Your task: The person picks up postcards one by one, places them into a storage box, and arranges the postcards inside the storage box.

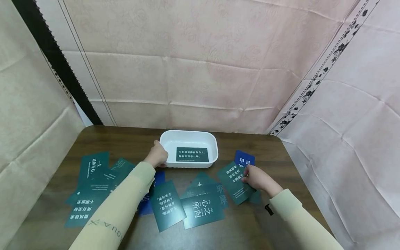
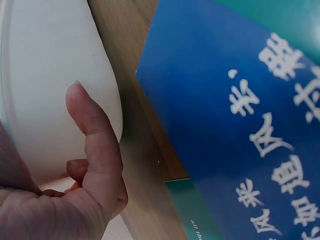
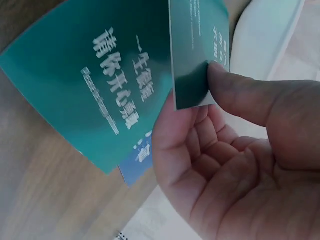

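At the left end of a white plastic tray, my left hand grips the wall, with one finger along its outside in the left wrist view. A green card with white writing lies flat in the tray. My right hand pinches another green card between thumb and fingers; its edge stands tilted up in the right wrist view. Beneath that one are a second green card and a blue card. Near the left hand, a blue card lies beside the tray.
Several green cards overlap in a pile at the left of the wooden table. More green cards lie at the front middle. Pale cloth hangs behind the table and at both sides.
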A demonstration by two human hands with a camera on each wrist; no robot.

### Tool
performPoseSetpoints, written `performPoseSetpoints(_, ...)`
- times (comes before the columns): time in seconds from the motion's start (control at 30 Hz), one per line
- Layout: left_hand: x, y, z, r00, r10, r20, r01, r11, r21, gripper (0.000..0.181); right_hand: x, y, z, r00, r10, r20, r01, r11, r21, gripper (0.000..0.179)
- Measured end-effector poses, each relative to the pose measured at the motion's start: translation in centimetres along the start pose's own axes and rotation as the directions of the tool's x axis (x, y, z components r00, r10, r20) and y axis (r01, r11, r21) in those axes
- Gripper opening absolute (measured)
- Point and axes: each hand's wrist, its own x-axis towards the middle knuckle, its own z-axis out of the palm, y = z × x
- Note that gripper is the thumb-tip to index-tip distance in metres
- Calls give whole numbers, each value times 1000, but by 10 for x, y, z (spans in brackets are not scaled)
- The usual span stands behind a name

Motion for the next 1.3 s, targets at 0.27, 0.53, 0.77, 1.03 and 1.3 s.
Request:
performPoseSetpoints(0.27, -1, -1, 0, 1000, 8, 1, -8, 1000, -7, 83, 2, 0, -23, 998, -53, 15, 52, 998, 44, 9)
performPoseSetpoints(0.53, 0, -1, -1, 1000, 7, -3, -7, 1000, -3, 82, 4, -11, -57, 999, -44, 3, 44, 999, -18, 9)
performPoseSetpoints(0.77, 1, -1, -2, 1000, 3, -5, -3, 1000, -1, 82, 10, -28, -82, 997, -64, -32, 63, 998, -29, 8)
performPoseSetpoints(1.03, 3, -1, -1, 1000, -1, -9, 1, 1000, -6, 82, 16, -51, -104, 984, -140, -107, 137, 990, -31, 9)
performPoseSetpoints(1.3, 3, -1, 1, 1000, -16, -3, 16, 1000, -6, 86, 27, -70, -108, 973, -191, -130, 196, 980, 31, 11)
